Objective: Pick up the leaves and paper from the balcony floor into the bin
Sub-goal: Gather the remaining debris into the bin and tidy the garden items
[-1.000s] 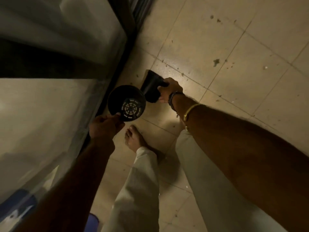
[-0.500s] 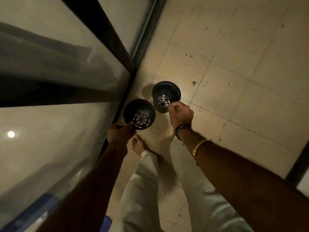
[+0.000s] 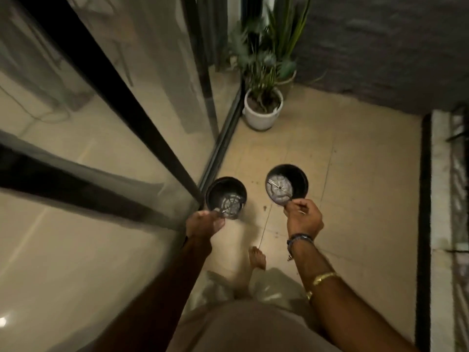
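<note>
My left hand (image 3: pixel 204 223) pinches the near rim of an empty black plastic plant pot (image 3: pixel 223 193), held above the floor beside the glass door. My right hand (image 3: pixel 303 219) pinches the rim of a second empty black pot (image 3: pixel 298 181), held a little higher and to the right. Both pots face up at me, and their slotted bottoms show. A few small dark bits of debris (image 3: pixel 264 207) lie on the beige tiles (image 3: pixel 355 186) between and below the pots. No bin is in view.
A glass sliding door with black frames (image 3: pixel 142 123) runs along my left. A white pot with a tall green plant (image 3: pixel 262 110) stands in the far corner by a dark wall. A black-edged ledge and railing (image 3: pixel 441 199) bound the right side. My bare foot (image 3: pixel 257 257) is on the tiles.
My view has lifted from the floor toward the balcony's far corner, bringing the plant and wall into sight. Both hands still hold their pots, now spread further apart.
</note>
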`<state>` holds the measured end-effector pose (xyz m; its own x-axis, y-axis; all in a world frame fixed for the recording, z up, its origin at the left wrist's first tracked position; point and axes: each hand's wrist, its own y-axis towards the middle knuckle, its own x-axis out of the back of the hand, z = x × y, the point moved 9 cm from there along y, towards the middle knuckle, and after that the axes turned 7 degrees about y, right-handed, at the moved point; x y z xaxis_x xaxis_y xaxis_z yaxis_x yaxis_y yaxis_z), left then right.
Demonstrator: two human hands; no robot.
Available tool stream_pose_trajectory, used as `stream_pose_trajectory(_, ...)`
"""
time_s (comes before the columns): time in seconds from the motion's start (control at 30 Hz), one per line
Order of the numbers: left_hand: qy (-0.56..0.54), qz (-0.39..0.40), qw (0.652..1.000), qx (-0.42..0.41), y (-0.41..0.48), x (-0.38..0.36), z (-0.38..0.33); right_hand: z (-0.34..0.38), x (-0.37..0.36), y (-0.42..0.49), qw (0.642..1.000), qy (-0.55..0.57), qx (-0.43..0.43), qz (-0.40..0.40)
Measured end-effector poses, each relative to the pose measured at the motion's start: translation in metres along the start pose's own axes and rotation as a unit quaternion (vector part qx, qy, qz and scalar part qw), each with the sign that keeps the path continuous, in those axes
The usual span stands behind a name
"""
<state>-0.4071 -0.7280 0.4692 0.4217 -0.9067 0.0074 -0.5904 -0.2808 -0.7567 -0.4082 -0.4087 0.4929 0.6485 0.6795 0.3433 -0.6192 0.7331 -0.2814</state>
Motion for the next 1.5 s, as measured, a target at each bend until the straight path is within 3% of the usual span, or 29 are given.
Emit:
stream_pose_trajectory(0.07,-0.020,0.024,1.000,0.003,-0.014,-0.018,-0.014,0.013,0.026,-0.002,0.999,0.036,-0.007,-0.031)
stream_pose_trajectory(0.13,0.027,0.005,1.000,-0.015,-0.025,-0.025,-0.032,0.024,0.052,-0.010,0.994,0.078,-0.023,-0.072)
stream_pose_trajectory(0.3,0.086,0.074,0.991,-0.071,-0.040,-0.055,-0.064,0.032,0.101,-0.046,0.971,0.157,-0.043,-0.173)
stream_pose_trajectory(0.63,0.205,0.245,0.941,-0.111,-0.091,-0.123,-0.049,-0.007,0.193,-0.176,0.855,0.307,-0.116,-0.402)
stream_pose_trajectory(0.87,0.296,0.355,0.880,-0.109,-0.159,-0.188,0.012,-0.043,0.260,-0.228,0.769,0.392,-0.124,-0.489)
stream_pose_trajectory(1.17,0.401,0.456,0.787,-0.111,-0.256,-0.269,0.128,-0.111,0.366,-0.262,0.676,0.416,-0.144,-0.591)
stream_pose_trajectory(1.5,0.465,0.513,0.719,-0.070,-0.356,-0.320,0.269,-0.179,0.471,-0.286,0.605,0.427,-0.160,-0.653)
